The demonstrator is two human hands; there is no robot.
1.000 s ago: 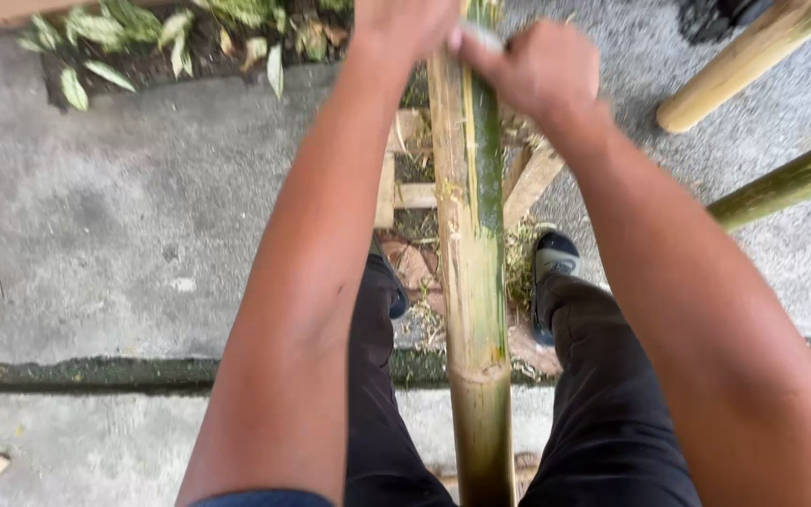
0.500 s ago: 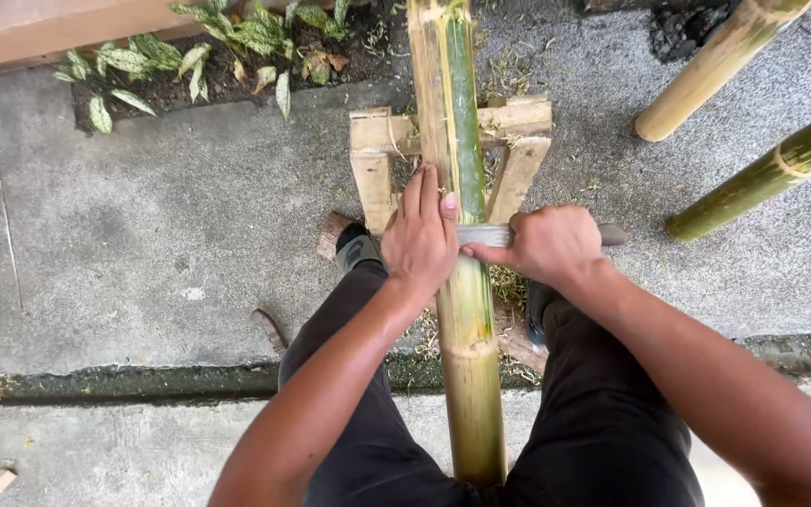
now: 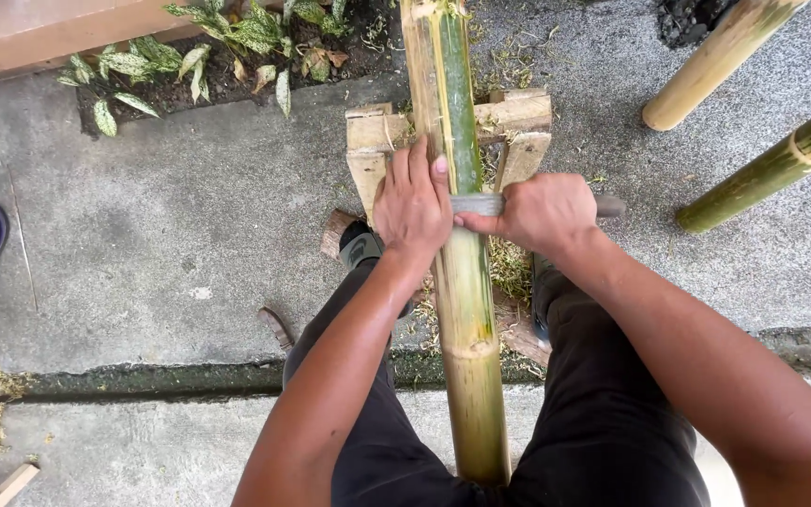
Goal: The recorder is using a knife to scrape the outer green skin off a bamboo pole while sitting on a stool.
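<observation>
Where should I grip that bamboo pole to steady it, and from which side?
Grip the scraped yellow stretch of the bamboo pole, from its left. The pole slants down from the wooden stand between the legs; the left hand already rests there, while the right hand holds the blade across it.

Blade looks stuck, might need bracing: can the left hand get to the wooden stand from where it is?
Probably yes: the left hand lies flat on the bamboo, and the stand sits just beyond its fingertips with nothing between.

Both arms are bare from the elbow down; no sleeves, gloves, rings or wrist items are visible. The left hand (image 3: pixel 412 205) and right hand (image 3: pixel 544 212) are uncovered. Legs are clad in black trousers (image 3: pixel 603 422). Dark shoes (image 3: pixel 361 246) with lighter grey trim cover the feet.
</observation>
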